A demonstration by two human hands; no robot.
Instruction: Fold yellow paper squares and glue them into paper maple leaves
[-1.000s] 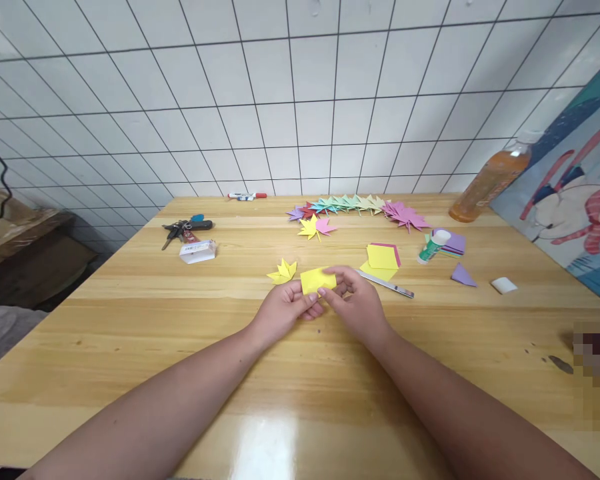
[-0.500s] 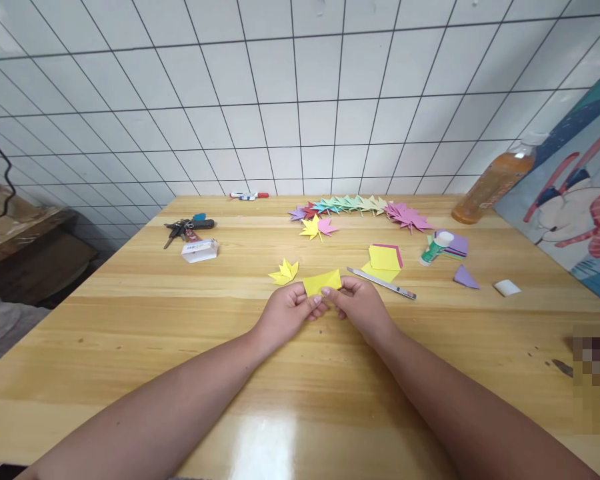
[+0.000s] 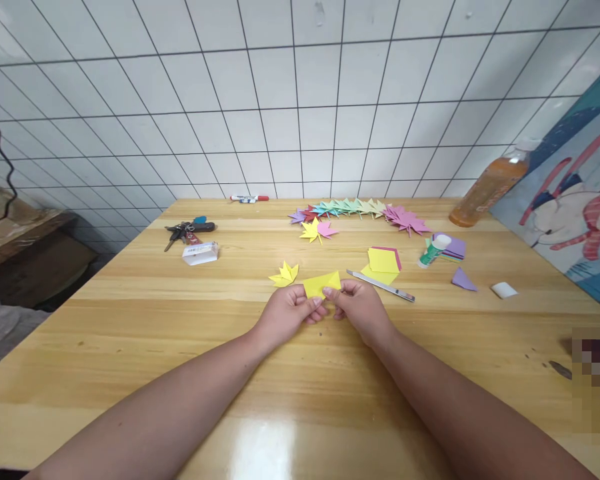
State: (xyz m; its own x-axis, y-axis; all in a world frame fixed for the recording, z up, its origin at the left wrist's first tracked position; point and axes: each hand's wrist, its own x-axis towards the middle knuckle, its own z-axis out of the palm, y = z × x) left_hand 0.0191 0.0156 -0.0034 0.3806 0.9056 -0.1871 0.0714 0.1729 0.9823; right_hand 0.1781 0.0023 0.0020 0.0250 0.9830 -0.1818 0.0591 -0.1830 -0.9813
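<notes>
A folded piece of yellow paper [image 3: 321, 283] is pinched between my two hands, just above the wooden table. My left hand [image 3: 290, 311] grips its left and lower edge, thumb in front. On the other end, my right hand [image 3: 357, 307] is closed with its thumb pressed on the paper's face. A yellow folded-paper leaf [image 3: 284, 274] lies just beyond my left hand. Close past my right hand is a slim utility knife [image 3: 381, 285]. Yellow paper squares [image 3: 383, 260] with a magenta sheet under them lie behind the knife.
Folded leaves in several colours [image 3: 350, 207] line the back by the tiled wall. A glue stick [image 3: 434, 251], purple paper piece [image 3: 463, 280], white eraser-like block [image 3: 504, 290] and orange drink bottle [image 3: 490, 187] are on the right. Keys [image 3: 190, 229], a small white box [image 3: 201, 253] and markers [image 3: 250, 199] are left.
Both hands keep hold of the yellow paper and have hardly moved. The view has tilted slightly, so the surroundings sit a little lower.
</notes>
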